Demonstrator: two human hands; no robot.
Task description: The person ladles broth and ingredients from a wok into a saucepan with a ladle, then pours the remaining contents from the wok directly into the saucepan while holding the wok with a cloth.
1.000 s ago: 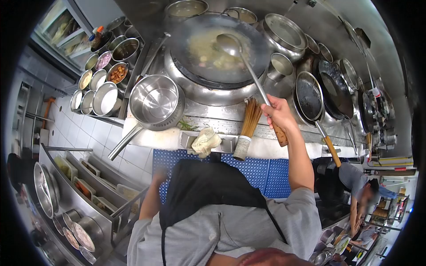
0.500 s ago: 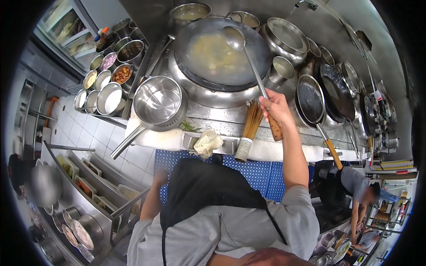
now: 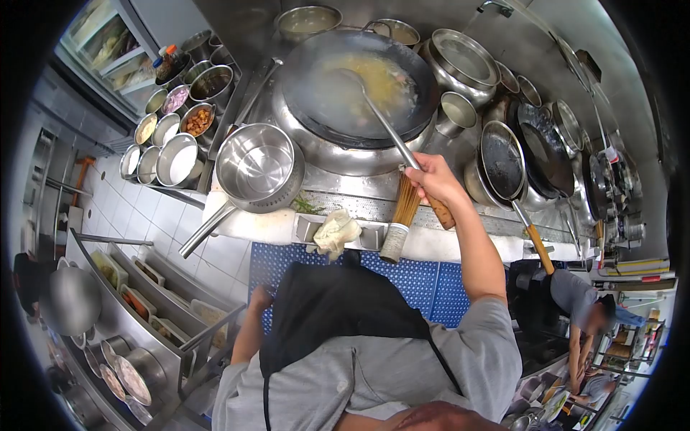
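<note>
My right hand [image 3: 431, 178] is closed around the wooden-ended handle of a long metal ladle [image 3: 387, 122]. The ladle's bowl dips into a large black wok [image 3: 302, 118], where yellowish food [image 3: 384, 82] lies in liquid under steam. Below my right hand, a bamboo wok brush [image 3: 401, 223] leans against the stove edge. My left hand [image 3: 261, 297] hangs low beside the black apron, fingers curled in, with nothing visible in it. A steel saucepan [image 3: 257, 164] stands left of the wok, its handle pointing toward me.
Steel tubs of ingredients [image 3: 178, 159] crowd the left side. A crumpled cloth [image 3: 336, 233] lies at the stove's front edge. To the right are a strainer [image 3: 503, 159], several pans and a small steel pot [image 3: 457, 113]. A co-worker [image 3: 578, 302] bends over at far right.
The ladle's bowl has moved left and down into the wok, and its handle has tilted further left. My right hand has shifted slightly left and down. The yellowish food now shows farther right.
</note>
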